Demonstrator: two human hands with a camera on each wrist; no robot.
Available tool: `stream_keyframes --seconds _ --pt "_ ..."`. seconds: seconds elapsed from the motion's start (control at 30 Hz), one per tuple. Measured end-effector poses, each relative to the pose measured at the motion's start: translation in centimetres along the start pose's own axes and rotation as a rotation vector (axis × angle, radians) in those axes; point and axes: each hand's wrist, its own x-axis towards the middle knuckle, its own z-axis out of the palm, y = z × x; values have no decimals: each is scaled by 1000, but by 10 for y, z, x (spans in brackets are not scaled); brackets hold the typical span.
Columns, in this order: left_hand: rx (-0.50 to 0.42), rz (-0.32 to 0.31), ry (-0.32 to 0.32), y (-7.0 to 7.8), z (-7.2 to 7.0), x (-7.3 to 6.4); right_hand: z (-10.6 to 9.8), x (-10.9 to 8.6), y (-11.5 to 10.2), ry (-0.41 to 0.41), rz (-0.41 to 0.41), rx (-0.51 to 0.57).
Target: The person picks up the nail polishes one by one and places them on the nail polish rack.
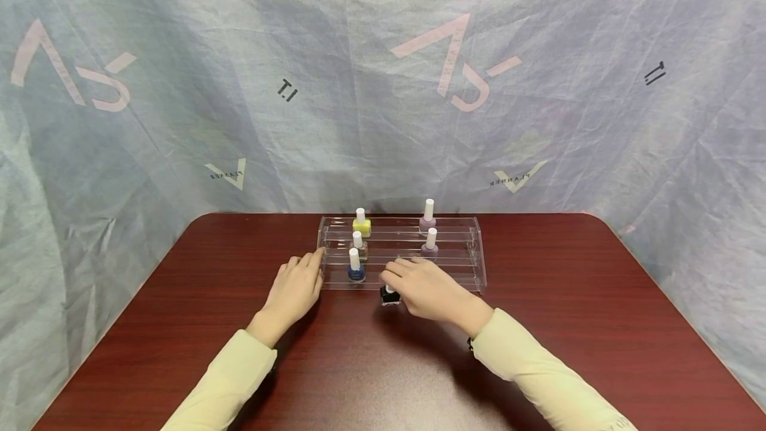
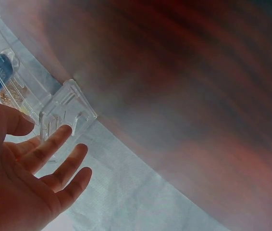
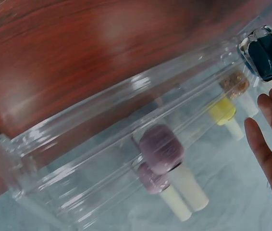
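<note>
My right hand pinches a dark nail polish bottle by its white cap, just in front of the clear acrylic rack. In the right wrist view this dark bottle shows near the fingers. My left hand lies at the rack's left end, its fingers extended; in the left wrist view the fingertips overlap the clear end panel. On the rack's left side stand a yellow bottle, a brown glitter bottle and a blue bottle. Two mauve bottles stand right of centre.
The rack has several stepped tiers and stands near the back edge of the dark red wooden table. A grey-blue cloth with printed letters hangs behind the table and along its sides.
</note>
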Motion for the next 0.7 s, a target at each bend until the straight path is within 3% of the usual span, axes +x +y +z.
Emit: stream_keyframes --seconds 0.7 --pt "-5 -3 3 -1 0 1 -14 -24 28 55 92 -14"
